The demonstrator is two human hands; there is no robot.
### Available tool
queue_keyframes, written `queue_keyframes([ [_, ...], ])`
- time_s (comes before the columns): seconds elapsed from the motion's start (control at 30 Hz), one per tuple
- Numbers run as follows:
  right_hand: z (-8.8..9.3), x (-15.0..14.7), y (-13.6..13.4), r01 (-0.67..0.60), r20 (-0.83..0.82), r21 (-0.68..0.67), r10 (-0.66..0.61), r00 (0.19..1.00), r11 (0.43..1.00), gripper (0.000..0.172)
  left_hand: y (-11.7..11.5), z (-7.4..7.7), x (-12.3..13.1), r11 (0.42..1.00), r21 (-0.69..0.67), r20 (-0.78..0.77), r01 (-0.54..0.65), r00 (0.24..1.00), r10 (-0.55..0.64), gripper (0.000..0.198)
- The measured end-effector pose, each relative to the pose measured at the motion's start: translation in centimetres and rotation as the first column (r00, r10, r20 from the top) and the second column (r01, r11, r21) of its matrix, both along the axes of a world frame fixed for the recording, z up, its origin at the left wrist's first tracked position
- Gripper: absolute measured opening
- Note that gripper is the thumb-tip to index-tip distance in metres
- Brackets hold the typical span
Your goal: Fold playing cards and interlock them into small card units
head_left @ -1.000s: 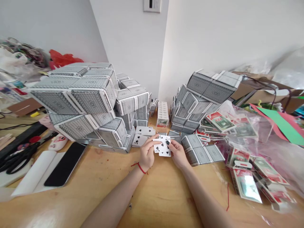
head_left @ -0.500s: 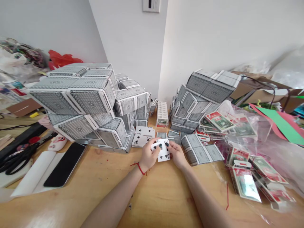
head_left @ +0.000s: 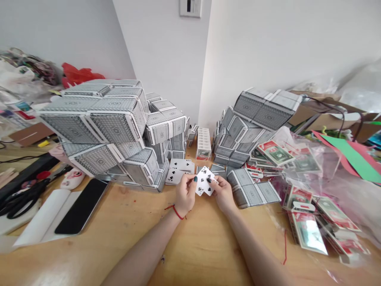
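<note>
Two overlapping playing cards, faces up with black spades showing, are held above the table between my hands. My left hand pinches the left side, its thumb on top and a red string bracelet at the wrist. On the right side, my right hand grips with its thumb lying across the card face. Behind my left hand lies a pile of face-up cards, a four and a two of spades among them. Beside my right hand rests a joined piece of folded grey-backed cards.
Large stacks of folded-card blocks rise at left and right. A row of card boxes stands between them. A phone and scissors lie left; opened card packs and clear plastic lie right.
The cards between my hands have turned and fanned apart, so two corners now stick out. My left thumb has moved to the cards' left edge.
</note>
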State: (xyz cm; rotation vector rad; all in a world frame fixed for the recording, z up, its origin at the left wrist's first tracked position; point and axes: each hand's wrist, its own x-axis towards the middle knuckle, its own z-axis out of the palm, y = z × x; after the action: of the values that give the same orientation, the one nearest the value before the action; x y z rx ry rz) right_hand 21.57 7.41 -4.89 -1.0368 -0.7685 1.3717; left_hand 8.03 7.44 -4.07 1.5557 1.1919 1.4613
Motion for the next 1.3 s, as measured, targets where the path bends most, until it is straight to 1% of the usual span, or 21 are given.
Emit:
queue_keyframes([
  [0.07, -0.14, 0.14, 0.14, 0.041, -0.018, -0.005, -0.041, 0.999, 0.999, 0.024, 0.03, -0.01, 0.01, 0.999, -0.019, 0.011, 0.03, 0.999, -0.03, 0.017],
  [0.13, -0.21, 0.27, 0.22, 0.046, -0.008, 0.0, -0.046, 0.999, 0.999, 0.024, 0.09, 0.0, 0.02, 0.996, -0.05, 0.019, 0.078, 0.997, -0.077, 0.02],
  [0.2, -0.22, 0.35, 0.21, 0.028, 0.047, 0.015, -0.029, 0.998, 0.999, 0.025, 0.16, 0.01, 0.01, 0.987, -0.085, -0.004, 0.136, 0.991, -0.137, 0.026],
  [0.27, -0.21, 0.38, 0.14, 0.002, 0.126, 0.038, -0.007, 0.992, 0.999, 0.025, 0.23, 0.0, -0.03, 0.979, -0.108, -0.068, 0.172, 0.981, -0.18, 0.028],
  [0.33, -0.14, 0.34, 0.04, -0.025, 0.185, 0.059, 0.013, 0.983, 0.998, 0.025, 0.27, -0.09, -0.06, 0.98, -0.112, -0.133, 0.167, 0.974, -0.181, 0.026],
  [0.4, 0.0, 0.23, -0.05, -0.046, 0.199, 0.066, 0.032, 0.979, 0.997, 0.025, 0.28, -0.22, -0.04, 0.985, -0.101, -0.158, 0.137, 0.976, -0.152, 0.024],
  [0.53, 0.41, -0.1, -0.08, -0.078, 0.158, 0.045, 0.069, 0.985, 0.996, 0.028, 0.27, -0.35, 0.11, 0.995, -0.077, -0.127, 0.06, 0.989, -0.069, 0.024],
  [0.63, 0.45, -0.22, 0.01, -0.066, 0.172, 0.029, 0.06, 0.983, 0.997, 0.033, 0.3, -0.3, 0.18, 0.996, -0.084, -0.096, 0.042, 0.994, -0.05, 0.024],
  [0.73, 0.18, -0.15, 0.11, -0.061, 0.193, 0.029, 0.054, 0.98, 0.998, 0.032, 0.38, -0.28, 0.14, 0.991, -0.126, -0.095, 0.053, 0.993, -0.066, 0.024],
  [0.87, -0.14, 0.03, 0.17, -0.107, 0.194, 0.046, 0.096, 0.976, 0.993, 0.027, 0.55, -0.27, -0.04, 0.979, -0.184, -0.111, 0.086, 0.988, -0.108, 0.026],
  [0.97, -0.08, 0.08, 0.13, -0.122, 0.195, 0.058, 0.109, 0.975, 0.991, 0.026, 0.7, -0.08, -0.24, 0.978, -0.19, -0.158, 0.087, 0.98, -0.118, 0.026],
  [1.03, 0.06, 0.04, 0.07, -0.114, 0.207, 0.062, 0.099, 0.973, 0.992, 0.025, 0.78, 0.06, -0.37, 0.98, -0.176, -0.195, 0.089, 0.973, -0.123, 0.025],
  [1.2, 0.28, -0.14, -0.14, -0.03, 0.275, 0.052, 0.015, 0.961, 0.998, 0.028, 0.87, -0.07, -0.57, 0.969, -0.176, -0.216, 0.171, 0.954, -0.208, 0.023],
  [1.3, 0.32, -0.2, -0.21, -0.026, 0.289, 0.054, 0.009, 0.957, 0.998, 0.028, 0.87, -0.29, -0.57, 0.971, -0.165, -0.256, 0.173, 0.943, -0.211, 0.021],
])
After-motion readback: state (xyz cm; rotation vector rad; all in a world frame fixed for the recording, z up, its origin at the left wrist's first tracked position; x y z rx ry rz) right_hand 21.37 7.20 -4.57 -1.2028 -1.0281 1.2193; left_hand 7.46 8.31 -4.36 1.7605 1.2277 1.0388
